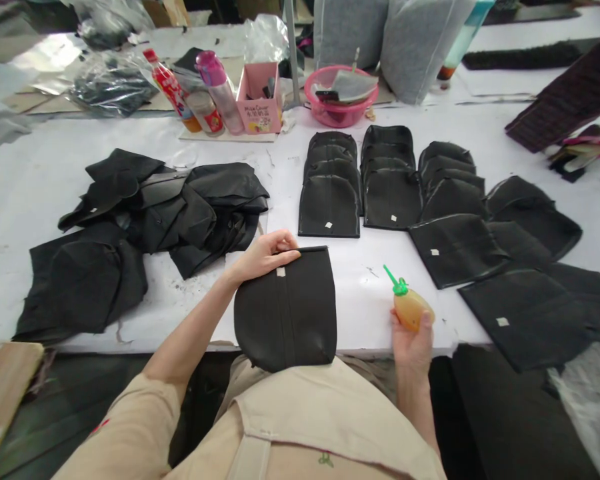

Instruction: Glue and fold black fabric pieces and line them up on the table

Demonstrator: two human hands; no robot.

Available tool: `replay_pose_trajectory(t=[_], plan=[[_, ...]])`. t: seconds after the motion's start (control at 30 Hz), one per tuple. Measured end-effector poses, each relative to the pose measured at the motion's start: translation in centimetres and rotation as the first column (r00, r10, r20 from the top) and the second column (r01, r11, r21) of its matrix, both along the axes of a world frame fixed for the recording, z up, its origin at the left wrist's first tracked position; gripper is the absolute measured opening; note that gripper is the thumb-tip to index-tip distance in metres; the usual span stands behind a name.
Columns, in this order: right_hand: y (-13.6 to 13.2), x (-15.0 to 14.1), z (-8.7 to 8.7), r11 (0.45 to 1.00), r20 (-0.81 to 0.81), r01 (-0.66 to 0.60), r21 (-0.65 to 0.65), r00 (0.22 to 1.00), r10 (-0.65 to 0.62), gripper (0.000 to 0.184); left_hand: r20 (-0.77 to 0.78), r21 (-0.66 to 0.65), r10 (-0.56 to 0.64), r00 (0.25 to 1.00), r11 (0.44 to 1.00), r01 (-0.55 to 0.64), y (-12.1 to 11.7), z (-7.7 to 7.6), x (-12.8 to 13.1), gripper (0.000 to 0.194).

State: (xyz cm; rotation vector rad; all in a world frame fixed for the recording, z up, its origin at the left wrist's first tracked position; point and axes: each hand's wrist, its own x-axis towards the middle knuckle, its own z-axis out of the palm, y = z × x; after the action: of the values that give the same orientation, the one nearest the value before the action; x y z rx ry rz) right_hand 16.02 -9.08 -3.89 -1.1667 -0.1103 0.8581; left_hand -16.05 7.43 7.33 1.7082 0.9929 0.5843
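Note:
A black leather-like piece (307,310) with one rounded end and a small pale tag lies at the table's front edge, its rounded end toward my body. My left hand (273,253) pinches its straight far edge, thumb on top. To the right, my right hand (413,340) is wrapped around a squeeze bottle (413,308) of yellowish liquid with a green nozzle tipped up and left. The bottle is apart from the black piece. Beyond them, similar black pieces (330,207) with pale tags lie in overlapping rows.
A loose heap of black pieces (175,207) covers the left of the white table (280,177). More tagged pieces (525,320) spread at right. Behind stand a red-capped bottle (167,87), a purple-lidded bottle (220,90), a pink box (260,100) and a pink basket (340,110).

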Motion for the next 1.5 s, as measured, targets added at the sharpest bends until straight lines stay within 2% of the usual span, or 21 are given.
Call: replay_pose_trajectory(t=[0.13, 0.17, 0.23, 0.33, 0.4, 0.43, 0.5, 0.57, 0.7, 0.77, 0.9, 1.07, 1.27, 1.4, 1.5], plan=[[-0.2, -0.2, 0.1, 1.000, 0.021, -0.017, 0.007, 1.000, 0.017, 0.038, -0.170, 0.077, -0.199, 0.965, 0.974, 0.214, 4.0, -6.5, 3.8, 0.025], [-0.2, -0.2, 0.2, 1.000, 0.027, -0.023, 0.001, 0.999, 0.023, 0.039, -0.238, 0.102, -0.226, 0.945, 0.961, 0.256, 4.5, -7.6, 4.6, 0.024], [-0.2, -0.3, 0.4, 0.999, 0.041, -0.039, -0.021, 0.998, 0.040, 0.040, -0.387, 0.186, -0.234, 0.892, 0.928, 0.323, 5.1, -8.5, 5.6, 0.022], [-0.1, -0.5, 1.0, 0.995, 0.078, -0.086, -0.058, 0.993, 0.090, 0.043, -0.568, 0.394, -0.113, 0.815, 0.833, 0.389, 4.5, -7.8, 6.4, 0.019], [0.0, -0.6, 1.5, 0.989, 0.123, -0.130, -0.074, 0.983, 0.138, 0.044, -0.609, 0.497, -0.023, 0.793, 0.768, 0.404, 3.2, -6.7, 6.5, 0.018], [0.1, -0.6, 1.7, 0.985, 0.153, -0.153, -0.082, 0.974, 0.164, 0.044, -0.610, 0.515, -0.007, 0.792, 0.756, 0.404, 2.3, -6.2, 6.4, 0.019], [0.4, -0.7, 2.3, 0.976, 0.222, -0.191, -0.108, 0.952, 0.211, 0.046, -0.594, 0.494, -0.036, 0.803, 0.772, 0.400, 0.2, -5.4, 6.2, 0.029], [0.8, -0.7, 2.7, 0.967, 0.301, -0.206, -0.153, 0.922, 0.244, 0.050, -0.577, 0.443, -0.087, 0.812, 0.802, 0.401, -2.1, -5.1, 5.9, 0.049], [1.8, -0.8, 3.5, 0.943, 0.485, -0.229, -0.243, 0.813, 0.323, 0.059, -0.611, 0.357, -0.132, 0.780, 0.834, 0.421, -5.5, -5.7, 5.8, 0.099], [2.3, -0.8, 3.8, 0.930, 0.558, -0.250, -0.271, 0.746, 0.363, 0.062, -0.643, 0.326, -0.144, 0.752, 0.837, 0.439, -6.4, -6.3, 6.0, 0.111], [3.1, -0.6, 4.0, 0.917, 0.671, -0.264, -0.299, 0.625, 0.399, 0.064, -0.669, 0.306, -0.133, 0.731, 0.847, 0.435, -6.9, -6.8, 6.4, 0.115], [4.0, -0.4, 3.9, 0.902, 0.774, -0.257, -0.346, 0.465, 0.429, 0.062, -0.679, 0.308, -0.117, 0.725, 0.851, 0.426, -7.1, -6.5, 6.6, 0.112], [4.8, -0.1, 3.5, 0.898, 0.844, -0.265, -0.352, 0.325, 0.427, 0.059, -0.696, 0.307, -0.108, 0.710, 0.849, 0.430, -7.2, -6.2, 6.8, 0.111], [4.9, 0.2, 4.6, 0.880, 0.893, -0.314, -0.357, 0.160, 0.420, 0.053, -0.691, 0.305, -0.107, 0.715, 0.853, 0.423, -7.3, -6.3, 6.8, 0.112], [5.0, 0.3, 5.4, 0.864, 0.897, -0.338, -0.372, 0.107, 0.428, 0.051, -0.690, 0.303, -0.108, 0.716, 0.855, 0.421, -7.4, -6.5, 6.8, 0.113]])
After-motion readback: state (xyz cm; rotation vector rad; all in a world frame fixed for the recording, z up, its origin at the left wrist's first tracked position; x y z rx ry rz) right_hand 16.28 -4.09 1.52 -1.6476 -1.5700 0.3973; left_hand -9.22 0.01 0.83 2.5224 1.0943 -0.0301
